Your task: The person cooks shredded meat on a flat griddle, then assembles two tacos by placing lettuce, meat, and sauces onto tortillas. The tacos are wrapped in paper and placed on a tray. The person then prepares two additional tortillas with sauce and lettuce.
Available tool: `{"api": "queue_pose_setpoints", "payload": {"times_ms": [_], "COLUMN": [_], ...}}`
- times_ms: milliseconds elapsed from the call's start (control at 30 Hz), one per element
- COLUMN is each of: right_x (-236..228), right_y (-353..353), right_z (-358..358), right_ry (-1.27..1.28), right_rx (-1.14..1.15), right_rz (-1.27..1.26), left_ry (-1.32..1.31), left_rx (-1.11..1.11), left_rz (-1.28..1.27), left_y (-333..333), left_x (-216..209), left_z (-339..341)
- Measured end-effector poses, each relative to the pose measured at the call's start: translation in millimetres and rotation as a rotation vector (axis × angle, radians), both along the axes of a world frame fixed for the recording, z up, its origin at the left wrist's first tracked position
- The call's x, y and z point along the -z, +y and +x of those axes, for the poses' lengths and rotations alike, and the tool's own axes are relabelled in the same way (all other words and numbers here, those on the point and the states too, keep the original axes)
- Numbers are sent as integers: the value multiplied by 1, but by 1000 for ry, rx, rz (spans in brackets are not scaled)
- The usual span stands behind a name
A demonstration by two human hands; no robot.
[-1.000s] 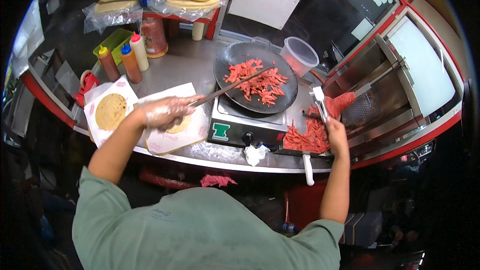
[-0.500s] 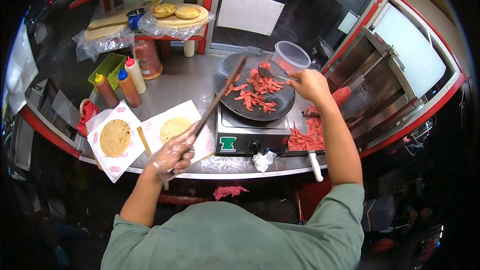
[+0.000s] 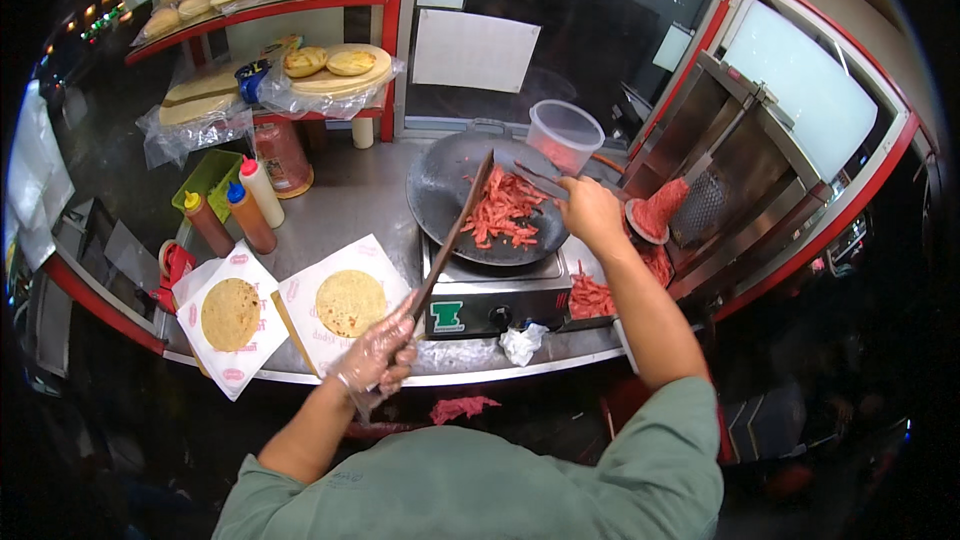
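Observation:
My left hand, in a clear plastic glove, is closed round the handle of a long dark-bladed knife. The blade slants up across a round flat pan, its tip at the left side of a heap of reddish sliced meat. My bare right hand grips metal tongs, which reach over the heap from the right. The pan sits on a steel gas stove. Left of the stove, two round flatbreads lie on white printed papers.
Sauce bottles stand by a green basket at the left. Behind the pan is a clear plastic tub. More sliced meat and a meat spit are at the right. A red-edged shelf holds bread. Crumpled tissue lies before the stove.
The loose meat has been drawn together into a closer heap in the pan. The knife tip has moved down into the pan beside the meat. My view has shifted slightly.

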State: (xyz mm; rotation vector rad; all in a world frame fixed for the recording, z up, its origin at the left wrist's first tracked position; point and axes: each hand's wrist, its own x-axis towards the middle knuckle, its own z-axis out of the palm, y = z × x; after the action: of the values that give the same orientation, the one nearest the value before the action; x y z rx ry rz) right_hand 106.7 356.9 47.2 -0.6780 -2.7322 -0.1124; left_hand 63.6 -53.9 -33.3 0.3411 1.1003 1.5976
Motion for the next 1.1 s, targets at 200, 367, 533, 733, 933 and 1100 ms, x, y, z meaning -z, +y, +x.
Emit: {"api": "queue_pose_setpoints", "payload": {"times_ms": [200,367,533,733,933,1100], "right_x": [35,8,35,-19,3,-36], "right_y": [36,33,44,90,41,-35], "right_z": [-44,-32,-18,65,-12,14], "right_ry": [-54,87,-32,-40,-53,-41], "right_rx": [-135,-62,-189,162,20,-97], "right_rz": [212,223,127,-987,-701,216], "left_ry": [172,113,70,142,12,74], "left_rx": [-14,-79,-110,20,124,-53], "left_rz": [-74,-93,-146,-42,26,-38], "left_y": [32,6,-8,5,27,-31], "left_x": [-12,-9,-3,21,12,-10], "left_z": [-55,-46,-38,-40,-39,-53]}}
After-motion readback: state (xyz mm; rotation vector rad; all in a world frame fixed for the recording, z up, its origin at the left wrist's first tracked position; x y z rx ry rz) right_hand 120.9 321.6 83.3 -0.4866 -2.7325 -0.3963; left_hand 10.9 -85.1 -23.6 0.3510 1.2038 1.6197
